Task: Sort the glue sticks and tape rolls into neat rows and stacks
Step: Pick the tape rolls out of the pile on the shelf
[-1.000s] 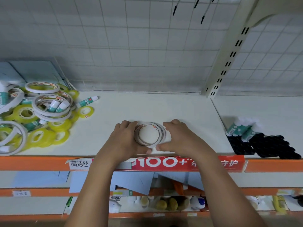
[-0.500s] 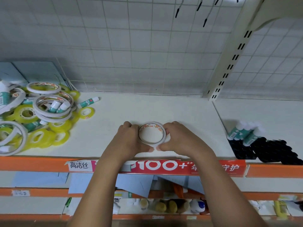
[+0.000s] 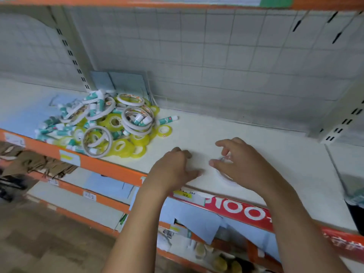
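A jumbled pile (image 3: 110,125) of white tape rings, yellow tape rolls and teal-and-white glue sticks lies at the left of the white shelf (image 3: 216,127). One glue stick (image 3: 167,120) and a small yellow roll (image 3: 164,131) lie at the pile's right edge. Near the shelf's front edge sits a white tape roll stack (image 3: 226,177), mostly covered by my right hand (image 3: 244,162), whose thumb and curled fingers sit round it. My left hand (image 3: 175,166) hovers just left of the stack, loosely curled, holding nothing. The picture is blurred by motion.
An orange front rail (image 3: 110,168) with price labels and a red banner (image 3: 242,211) edges the shelf. A grid back wall and slotted uprights (image 3: 342,119) bound it. Blue cards (image 3: 122,79) lean behind the pile. Dark items (image 3: 356,213) sit at the far right.
My left hand has come off the white tape stack and moved left. My right hand stays over the stack. The view has swung left, bringing the pile nearer the middle.
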`<move>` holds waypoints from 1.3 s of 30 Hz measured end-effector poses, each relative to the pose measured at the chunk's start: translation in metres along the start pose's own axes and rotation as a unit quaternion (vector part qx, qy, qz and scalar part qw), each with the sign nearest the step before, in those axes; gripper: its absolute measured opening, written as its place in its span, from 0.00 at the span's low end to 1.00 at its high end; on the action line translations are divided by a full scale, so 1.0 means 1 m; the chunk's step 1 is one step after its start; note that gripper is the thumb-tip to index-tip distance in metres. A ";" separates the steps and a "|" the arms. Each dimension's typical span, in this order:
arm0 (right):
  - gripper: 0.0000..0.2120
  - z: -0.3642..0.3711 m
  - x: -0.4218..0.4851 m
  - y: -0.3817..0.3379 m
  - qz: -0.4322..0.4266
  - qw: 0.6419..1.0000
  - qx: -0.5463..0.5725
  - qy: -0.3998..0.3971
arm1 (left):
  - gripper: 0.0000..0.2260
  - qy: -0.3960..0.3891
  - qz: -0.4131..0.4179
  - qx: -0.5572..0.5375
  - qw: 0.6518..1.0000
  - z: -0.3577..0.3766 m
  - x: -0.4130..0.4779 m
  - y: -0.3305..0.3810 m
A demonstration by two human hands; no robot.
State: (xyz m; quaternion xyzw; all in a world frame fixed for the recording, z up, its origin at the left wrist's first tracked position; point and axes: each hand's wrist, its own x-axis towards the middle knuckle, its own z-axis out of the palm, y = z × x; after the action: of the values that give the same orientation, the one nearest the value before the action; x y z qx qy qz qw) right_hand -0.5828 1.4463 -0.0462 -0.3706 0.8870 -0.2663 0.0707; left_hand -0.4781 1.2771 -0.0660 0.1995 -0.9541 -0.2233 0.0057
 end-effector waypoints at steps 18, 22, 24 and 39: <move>0.07 0.106 0.072 -0.176 -0.186 0.979 0.079 -0.015 | 0.14 0.224 -0.090 0.055 0.969 -0.083 -0.068 -0.144; 0.06 0.123 0.079 -0.196 -0.188 0.979 0.076 -0.025 | 0.14 0.250 -0.097 0.062 0.961 -0.094 -0.069 -0.170; 0.07 0.126 0.084 -0.204 -0.187 0.979 0.080 -0.021 | 0.14 0.253 -0.092 0.065 0.961 -0.098 -0.065 -0.178; 0.22 0.131 0.170 -0.261 -0.194 0.975 -0.007 0.105 | 0.28 0.272 -0.097 0.050 0.956 -0.095 -0.034 -0.206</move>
State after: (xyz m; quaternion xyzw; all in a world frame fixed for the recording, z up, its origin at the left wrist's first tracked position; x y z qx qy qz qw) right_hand -0.5000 1.1205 -0.0080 -0.5061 0.8023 -0.3066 -0.0785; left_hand -0.3597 1.0810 -0.0659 0.3442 -0.9026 -0.1121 0.2329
